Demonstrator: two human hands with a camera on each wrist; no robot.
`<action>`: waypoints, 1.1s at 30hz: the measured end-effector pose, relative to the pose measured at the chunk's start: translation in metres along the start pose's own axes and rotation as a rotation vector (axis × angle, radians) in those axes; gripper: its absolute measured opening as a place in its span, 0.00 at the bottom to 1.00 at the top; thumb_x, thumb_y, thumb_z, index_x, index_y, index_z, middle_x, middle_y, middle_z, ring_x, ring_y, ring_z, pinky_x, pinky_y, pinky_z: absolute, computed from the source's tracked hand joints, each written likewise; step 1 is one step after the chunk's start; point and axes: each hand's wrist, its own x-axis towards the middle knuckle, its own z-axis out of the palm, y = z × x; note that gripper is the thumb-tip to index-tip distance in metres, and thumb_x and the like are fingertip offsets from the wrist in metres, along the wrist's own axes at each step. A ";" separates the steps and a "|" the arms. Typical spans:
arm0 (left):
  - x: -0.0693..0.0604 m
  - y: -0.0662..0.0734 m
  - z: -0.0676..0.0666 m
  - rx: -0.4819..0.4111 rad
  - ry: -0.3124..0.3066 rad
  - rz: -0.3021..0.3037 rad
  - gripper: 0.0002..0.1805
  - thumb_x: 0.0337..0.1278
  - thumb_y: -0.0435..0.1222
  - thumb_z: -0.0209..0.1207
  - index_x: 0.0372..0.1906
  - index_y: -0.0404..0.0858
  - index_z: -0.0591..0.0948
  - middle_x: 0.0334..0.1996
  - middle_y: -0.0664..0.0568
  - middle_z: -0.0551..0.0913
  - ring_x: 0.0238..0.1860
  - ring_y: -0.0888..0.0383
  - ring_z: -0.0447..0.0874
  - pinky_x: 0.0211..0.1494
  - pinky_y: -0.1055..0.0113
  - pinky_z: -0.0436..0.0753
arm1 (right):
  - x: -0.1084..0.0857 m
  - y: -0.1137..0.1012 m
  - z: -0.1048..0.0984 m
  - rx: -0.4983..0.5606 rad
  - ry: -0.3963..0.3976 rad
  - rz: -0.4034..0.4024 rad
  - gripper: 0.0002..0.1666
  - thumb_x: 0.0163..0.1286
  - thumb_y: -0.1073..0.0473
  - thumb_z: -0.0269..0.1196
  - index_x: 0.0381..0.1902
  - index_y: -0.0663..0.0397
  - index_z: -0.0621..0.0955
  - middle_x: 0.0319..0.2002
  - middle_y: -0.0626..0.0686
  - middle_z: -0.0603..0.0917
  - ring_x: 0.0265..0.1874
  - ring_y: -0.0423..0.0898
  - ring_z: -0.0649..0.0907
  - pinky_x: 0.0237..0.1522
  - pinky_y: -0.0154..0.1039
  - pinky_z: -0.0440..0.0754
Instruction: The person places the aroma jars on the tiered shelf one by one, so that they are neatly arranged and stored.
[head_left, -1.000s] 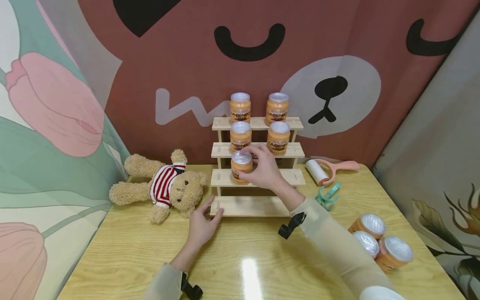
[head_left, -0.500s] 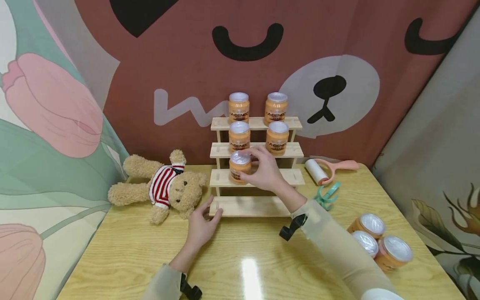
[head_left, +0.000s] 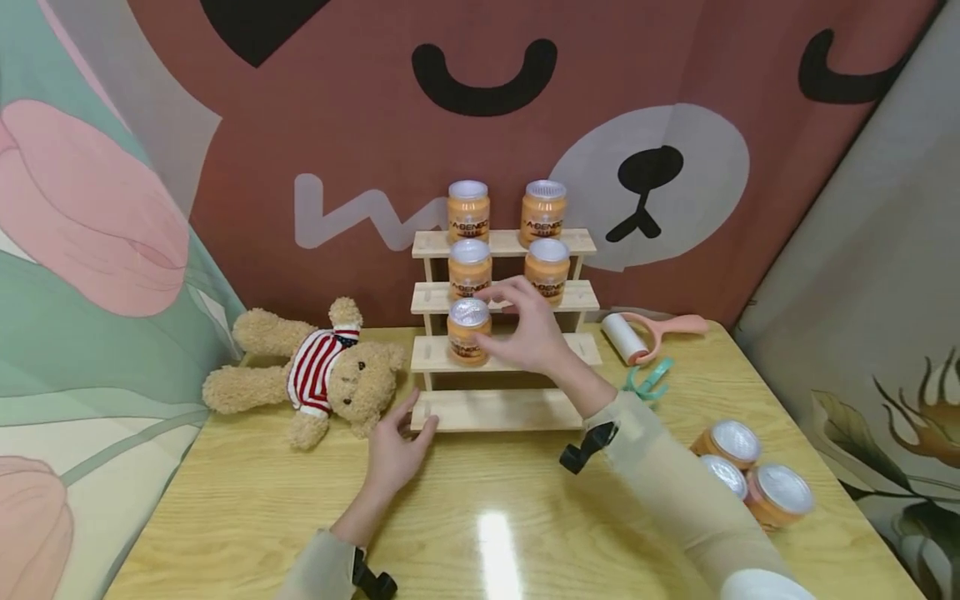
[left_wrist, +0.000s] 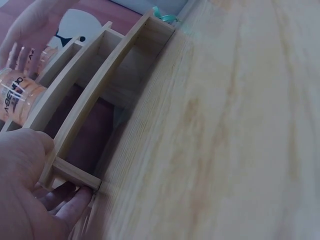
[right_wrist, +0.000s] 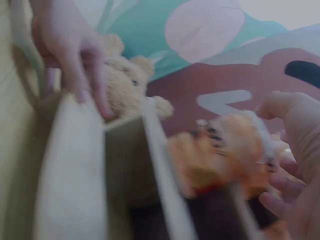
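Note:
On the third step down of a wooden tiered display stand (head_left: 498, 410), an orange jar (head_left: 468, 337) with a silvery lid stands upright at the left. Just to its right is my right hand (head_left: 534, 333), thumb and fingers spread. The right wrist view shows a gap between that hand (right_wrist: 300, 150) and the blurred jar (right_wrist: 227, 150). My left hand (head_left: 393, 454) grips the left end of the lowest step; in the left wrist view, the fingers of this hand (left_wrist: 22, 185) curl round the board's end. Two jars stand on each upper step.
Three more jars (head_left: 780, 492) are grouped on the table at right. A lint roller (head_left: 626, 337) and a green clip-like item (head_left: 648, 382) lie right of the stand. A teddy bear (head_left: 326, 371) in a striped shirt lies at left, by my left hand.
My right hand has let go of the jar on the third step and its fingers have spread away to the right. The left hand keeps its grip. The head view has shifted slightly.

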 end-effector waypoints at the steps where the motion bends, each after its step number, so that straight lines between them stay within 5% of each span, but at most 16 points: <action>1: -0.001 0.000 -0.001 -0.001 0.000 -0.004 0.33 0.67 0.35 0.71 0.73 0.31 0.76 0.72 0.40 0.79 0.58 0.41 0.89 0.58 0.53 0.91 | 0.000 -0.001 -0.006 -0.004 0.008 -0.019 0.31 0.56 0.58 0.82 0.58 0.54 0.86 0.57 0.57 0.81 0.56 0.57 0.82 0.56 0.54 0.89; 8: -0.003 0.000 -0.002 0.013 -0.005 -0.007 0.33 0.67 0.36 0.71 0.73 0.31 0.76 0.72 0.40 0.80 0.58 0.42 0.89 0.58 0.54 0.91 | -0.003 -0.004 -0.063 -0.055 0.072 -0.107 0.23 0.60 0.63 0.79 0.54 0.57 0.87 0.51 0.56 0.86 0.50 0.57 0.85 0.55 0.54 0.90; 13: -0.002 0.001 -0.002 0.011 0.004 0.010 0.33 0.67 0.36 0.72 0.73 0.31 0.77 0.71 0.41 0.80 0.58 0.42 0.89 0.57 0.54 0.91 | -0.011 -0.003 -0.106 -0.131 0.088 -0.124 0.23 0.61 0.66 0.78 0.54 0.60 0.86 0.50 0.56 0.87 0.49 0.53 0.86 0.53 0.32 0.89; 16: -0.002 0.000 -0.002 0.015 0.002 0.023 0.32 0.67 0.36 0.71 0.73 0.32 0.77 0.71 0.40 0.80 0.60 0.41 0.89 0.58 0.52 0.91 | -0.022 0.001 -0.132 -0.206 0.062 -0.096 0.23 0.63 0.67 0.77 0.56 0.57 0.86 0.50 0.55 0.87 0.48 0.49 0.86 0.53 0.21 0.83; 22: -0.005 -0.002 -0.003 0.024 0.009 0.014 0.33 0.67 0.35 0.71 0.72 0.30 0.76 0.71 0.39 0.79 0.60 0.39 0.89 0.58 0.52 0.91 | -0.054 0.013 -0.175 -0.303 0.000 0.008 0.25 0.63 0.67 0.77 0.57 0.49 0.86 0.51 0.53 0.88 0.48 0.35 0.85 0.47 0.15 0.80; 27: -0.006 0.000 -0.004 0.028 0.016 0.020 0.33 0.66 0.35 0.71 0.73 0.31 0.76 0.71 0.39 0.80 0.57 0.40 0.90 0.56 0.53 0.91 | -0.089 0.030 -0.200 -0.362 -0.039 0.057 0.25 0.62 0.66 0.78 0.56 0.45 0.87 0.49 0.46 0.87 0.46 0.24 0.81 0.45 0.13 0.78; 33: -0.002 0.001 -0.004 0.031 0.001 0.022 0.33 0.67 0.37 0.71 0.73 0.31 0.76 0.71 0.40 0.80 0.55 0.42 0.91 0.57 0.53 0.91 | -0.128 0.052 -0.226 -0.378 -0.194 0.060 0.27 0.63 0.68 0.77 0.58 0.43 0.86 0.53 0.41 0.85 0.49 0.25 0.82 0.45 0.21 0.85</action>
